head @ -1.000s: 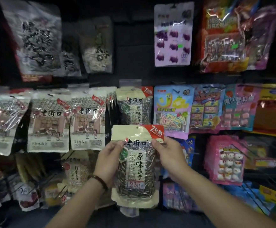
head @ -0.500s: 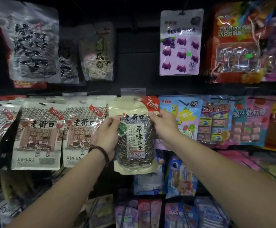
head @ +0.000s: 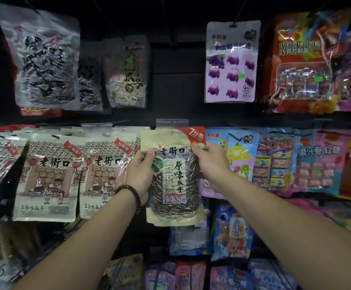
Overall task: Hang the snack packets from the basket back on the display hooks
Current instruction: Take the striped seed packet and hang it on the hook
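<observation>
Head view: left hand (head: 140, 174) and right hand (head: 210, 164) pinch the sunflower seed packet (head: 173, 181) at its top corners. Hold it level while threading the hook

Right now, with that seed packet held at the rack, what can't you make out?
Head view only:
- Hook behind the seed packet: covered by the packet's top, so I cannot tell whether it is hung.
- Fingers of the left hand and right hand behind the packet: hidden by it.
- Basket: outside the frame.
- Bottom-row packets: dim, cut off by the lower edge.
</observation>
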Demonstrator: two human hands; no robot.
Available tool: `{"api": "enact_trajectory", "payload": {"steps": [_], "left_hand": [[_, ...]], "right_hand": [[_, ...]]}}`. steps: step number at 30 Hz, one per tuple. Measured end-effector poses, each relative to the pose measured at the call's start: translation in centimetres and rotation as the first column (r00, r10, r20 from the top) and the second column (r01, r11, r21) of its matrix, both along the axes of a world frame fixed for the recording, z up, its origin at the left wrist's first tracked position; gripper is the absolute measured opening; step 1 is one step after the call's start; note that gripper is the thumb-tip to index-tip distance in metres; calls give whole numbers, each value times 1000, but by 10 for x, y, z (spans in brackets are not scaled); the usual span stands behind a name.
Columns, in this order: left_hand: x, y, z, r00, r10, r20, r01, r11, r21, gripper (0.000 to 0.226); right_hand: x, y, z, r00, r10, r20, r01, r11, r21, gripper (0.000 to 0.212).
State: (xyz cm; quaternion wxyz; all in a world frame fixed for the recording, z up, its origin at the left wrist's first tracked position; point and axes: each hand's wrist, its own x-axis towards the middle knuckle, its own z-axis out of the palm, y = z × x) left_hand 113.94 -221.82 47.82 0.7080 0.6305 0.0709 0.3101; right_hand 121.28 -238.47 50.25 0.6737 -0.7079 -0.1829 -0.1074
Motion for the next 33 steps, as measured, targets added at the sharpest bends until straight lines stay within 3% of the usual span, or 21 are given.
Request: {"api": "enact_trajectory", "payload": {"steps": [5,9,13,24,33], "left_hand": [[8,4,4,989,119,-84,-108,986,129,22],[16,5,0,987,153,-57,-143,979,148,23],[12,0,-6,982,191,-6,-186,962,199,25],[13,-2,1,979,206,5,-205,972,116,19],[12,-6,-1,963,271,-11,-264,947,182,24]], "right_hand": [[1,8,-1,998,-20,-57,19,1000,-25,26],[6,10,-6,998,-34,-48,36,999,33,21],[7,7,-11,996,-90,8,89,994,62,33],[2,13,-6,969,-233,80,229,972,55,43],[7,10,-10,972,-228,59,225,973,46,44]]}}
